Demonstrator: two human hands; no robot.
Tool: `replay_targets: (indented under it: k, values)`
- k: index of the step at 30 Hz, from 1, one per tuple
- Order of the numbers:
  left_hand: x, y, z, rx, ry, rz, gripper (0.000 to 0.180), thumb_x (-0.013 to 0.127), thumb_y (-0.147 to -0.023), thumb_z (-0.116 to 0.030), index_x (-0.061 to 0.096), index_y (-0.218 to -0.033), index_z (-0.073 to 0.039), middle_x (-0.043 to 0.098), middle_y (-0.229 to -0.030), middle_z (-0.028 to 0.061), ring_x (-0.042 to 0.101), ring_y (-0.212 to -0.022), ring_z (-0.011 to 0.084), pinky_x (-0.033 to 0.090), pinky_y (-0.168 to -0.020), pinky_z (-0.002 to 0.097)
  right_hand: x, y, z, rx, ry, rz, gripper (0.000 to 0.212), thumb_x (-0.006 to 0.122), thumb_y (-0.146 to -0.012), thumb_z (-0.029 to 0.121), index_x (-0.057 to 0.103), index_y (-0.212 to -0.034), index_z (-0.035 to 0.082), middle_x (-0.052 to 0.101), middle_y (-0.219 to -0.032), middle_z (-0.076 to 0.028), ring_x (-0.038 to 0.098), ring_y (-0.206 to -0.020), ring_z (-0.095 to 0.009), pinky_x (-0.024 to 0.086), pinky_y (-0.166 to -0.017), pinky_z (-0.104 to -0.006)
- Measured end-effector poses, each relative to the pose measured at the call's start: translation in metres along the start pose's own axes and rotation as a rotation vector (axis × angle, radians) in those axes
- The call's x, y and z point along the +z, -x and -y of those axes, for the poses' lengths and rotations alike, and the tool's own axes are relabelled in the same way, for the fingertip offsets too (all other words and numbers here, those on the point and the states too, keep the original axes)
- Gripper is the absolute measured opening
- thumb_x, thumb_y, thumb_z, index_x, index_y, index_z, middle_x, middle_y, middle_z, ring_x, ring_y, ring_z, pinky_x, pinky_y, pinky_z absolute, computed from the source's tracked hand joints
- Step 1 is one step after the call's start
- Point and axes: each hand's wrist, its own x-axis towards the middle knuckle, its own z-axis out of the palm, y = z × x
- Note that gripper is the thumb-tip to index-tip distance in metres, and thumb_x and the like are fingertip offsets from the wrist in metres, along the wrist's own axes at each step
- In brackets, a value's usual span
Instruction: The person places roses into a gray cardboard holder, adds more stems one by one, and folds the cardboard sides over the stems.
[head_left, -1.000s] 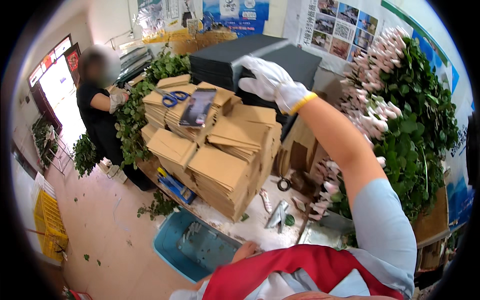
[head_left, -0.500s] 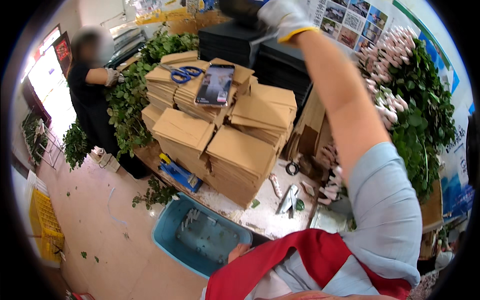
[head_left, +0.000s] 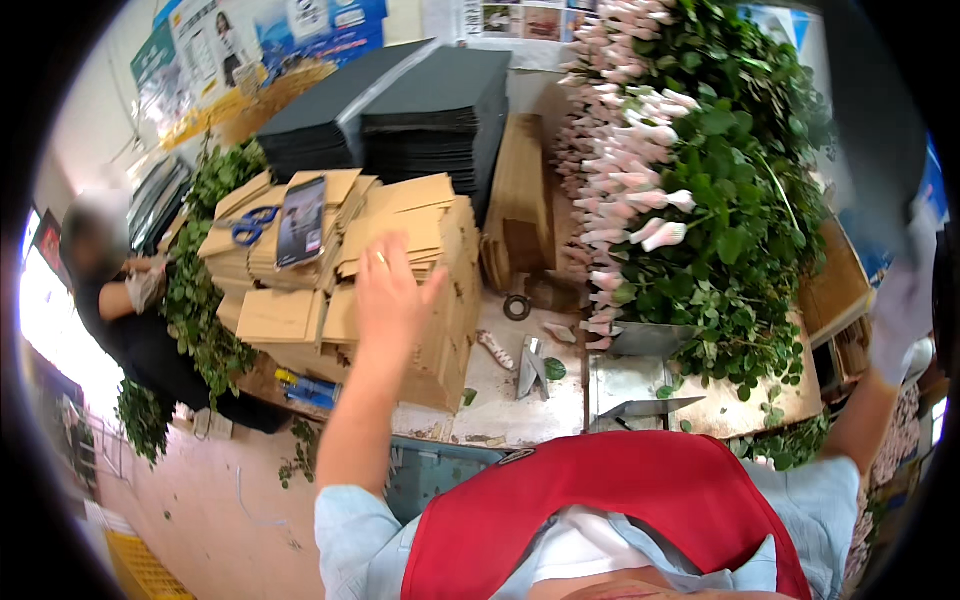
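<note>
My bare left hand [head_left: 393, 295], a ring on one finger, reaches over the stacks of brown cardboard pieces [head_left: 405, 225] with its fingers outstretched. I cannot tell whether it touches the top pieces. At the far right, my white-gloved right hand [head_left: 900, 325] grips the lower end of a dark grey sheet [head_left: 875, 120], blurred by motion. The sheet resembles those in the black stacks [head_left: 430, 125] behind the cardboard. A phone [head_left: 301, 225] and blue-handled scissors [head_left: 253, 226] lie on the cardboard. Pale pink roses [head_left: 640, 180] with leafy stems are heaped right of centre.
A metal bracket [head_left: 650, 408] and a small metal tool [head_left: 532, 370] lie on the white worktop [head_left: 500, 415]. A black tape ring [head_left: 517, 307] sits near the wooden block. Below the front edge is a blue bin [head_left: 425, 470]. Another person [head_left: 125, 310] handles greenery at left.
My right hand has swung from the black stacks to the far right with a dark sheet. My left hand has risen from beside the blue bin to the cardboard. The view has turned right.
</note>
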Motion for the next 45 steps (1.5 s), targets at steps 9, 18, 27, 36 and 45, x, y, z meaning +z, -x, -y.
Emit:
replay_targets:
  k: [9, 18, 27, 36, 45]
  values:
    - [0.063, -0.039, 0.01, -0.175, -0.337, 0.336, 0.046, 0.084, -0.083, -0.033, 0.067, -0.111, 0.0, 0.072, -0.114, 0.023, 0.066, -0.115, 0.0399, 0.057, -0.094, 0.0509, -0.055, 0.186, 0.137, 0.368, -0.681, 0.726, 0.012, 0.074, -0.078, 0.006, 0.067, -0.087, 0.01, 0.069, -0.082, -0.011, 0.069, -0.08, -0.035, 0.055, -0.071, -0.0467]
    - [0.072, -0.032, 0.074, -0.35, -0.247, 0.32, 0.067, 0.081, -0.09, -0.042, 0.056, -0.135, 0.0, 0.059, -0.131, 0.0238, 0.055, -0.126, 0.0446, 0.046, -0.108, 0.0517, -0.064, 0.284, 0.169, 0.49, -0.958, 1.017, 0.016, 0.066, -0.092, 0.017, 0.066, -0.106, 0.008, 0.069, -0.099, -0.012, 0.066, -0.093, -0.038, 0.055, -0.083, -0.0456]
    - [-0.008, -0.073, -0.016, -0.243, -0.426, 0.225, 0.042, 0.053, -0.11, -0.015, 0.057, -0.148, 0.002, 0.063, -0.146, 0.0232, 0.061, -0.131, 0.0388, 0.046, -0.113, 0.0448, -0.057, 0.267, 0.122, 0.54, -1.117, 0.896, 0.005, 0.068, -0.092, 0.014, 0.065, -0.094, 0.011, 0.068, -0.086, -0.011, 0.067, -0.086, -0.037, 0.053, -0.075, -0.0481]
    - [0.117, 0.07, -0.257, 0.091, 1.011, 0.908, 0.031, 0.063, -0.102, -0.004, 0.069, -0.132, 0.001, 0.077, -0.119, 0.0141, 0.074, -0.109, 0.0234, 0.057, -0.096, 0.0339, 0.042, 0.32, 0.106, 1.825, -2.649, 0.525, 0.042, 0.052, -0.11, 0.032, 0.058, -0.14, 0.003, 0.066, -0.129, -0.013, 0.065, -0.096, -0.018, 0.054, -0.083, -0.0348]
    - [0.184, 0.152, -0.254, -0.515, 1.341, 0.999, 0.043, 0.07, -0.106, -0.029, 0.067, -0.133, 0.005, 0.076, -0.11, 0.0049, 0.065, -0.099, 0.0105, 0.054, -0.088, 0.0305, 0.11, 0.301, 0.196, 0.917, -1.399, 1.24, 0.067, 0.079, -0.074, 0.044, 0.068, -0.126, 0.002, 0.073, -0.116, -0.022, 0.071, -0.107, -0.039, 0.057, -0.094, -0.0441]
